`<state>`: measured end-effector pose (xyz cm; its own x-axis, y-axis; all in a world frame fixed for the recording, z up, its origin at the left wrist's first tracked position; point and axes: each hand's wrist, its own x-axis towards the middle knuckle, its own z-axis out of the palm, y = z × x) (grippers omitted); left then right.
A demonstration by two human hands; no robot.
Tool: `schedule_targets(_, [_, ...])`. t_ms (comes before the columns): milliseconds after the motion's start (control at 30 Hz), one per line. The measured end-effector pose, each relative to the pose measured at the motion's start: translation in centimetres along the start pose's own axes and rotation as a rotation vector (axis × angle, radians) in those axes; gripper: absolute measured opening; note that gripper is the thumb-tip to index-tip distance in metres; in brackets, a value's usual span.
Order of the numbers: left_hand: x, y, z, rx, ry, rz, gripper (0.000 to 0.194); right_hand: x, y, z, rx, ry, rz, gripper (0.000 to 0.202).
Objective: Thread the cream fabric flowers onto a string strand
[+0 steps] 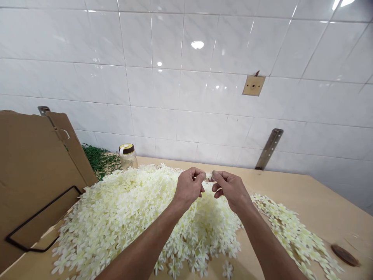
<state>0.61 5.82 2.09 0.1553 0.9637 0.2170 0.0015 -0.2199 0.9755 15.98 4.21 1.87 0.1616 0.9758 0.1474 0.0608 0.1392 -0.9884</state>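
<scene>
Above a large heap of pale yellow-white artificial flowers (116,206), my left hand (190,184) pinches a small whitish flower piece (208,176) between thumb and forefinger. From the other side my right hand (230,188) grips the same small piece, its fingertips close to those of my left hand. Blurred pale flowers hang or lie just below the two hands; how they connect to the piece cannot be made out. To the right of my right forearm lies a long strip of similar flowers (291,229).
A cardboard box (35,167) and a black wire frame (37,214) stand at the left. Behind the heap are green netting (100,159) and a lidded jar (127,156). Metal brackets (269,149) rise by the tiled wall. A brown oval object (345,255) lies at the right.
</scene>
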Motion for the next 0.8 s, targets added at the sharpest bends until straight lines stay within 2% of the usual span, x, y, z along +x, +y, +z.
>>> schedule_targets(133, [0.3, 0.5, -0.5, -0.022, 0.078, -0.021, 0.014, 0.2, 0.1, -0.4, -0.024, 0.040, -0.007, 0.043])
schedule_targets(267, [0.4, 1.3, -0.9, -0.059, 0.130, -0.021, 0.012, 0.1, -0.1, -0.6, -0.010, -0.010, -0.006, 0.042])
schedule_targets(433, [0.5, 1.3, -0.8, -0.123, 0.099, -0.048, 0.013, -0.5, -0.4, -0.7, 0.023, -0.088, 0.016, 0.046])
schedule_targets(633, [0.6, 1.0, -0.9, -0.189, 0.105, -0.061, 0.015, -0.5, -0.3, -0.7, 0.009, -0.074, 0.027, 0.050])
schedule_targets(800, [0.6, 1.2, -1.1, -0.183, 0.102, -0.055, 0.014, -0.2, -0.3, -0.6, -0.200, -0.152, -0.031, 0.049])
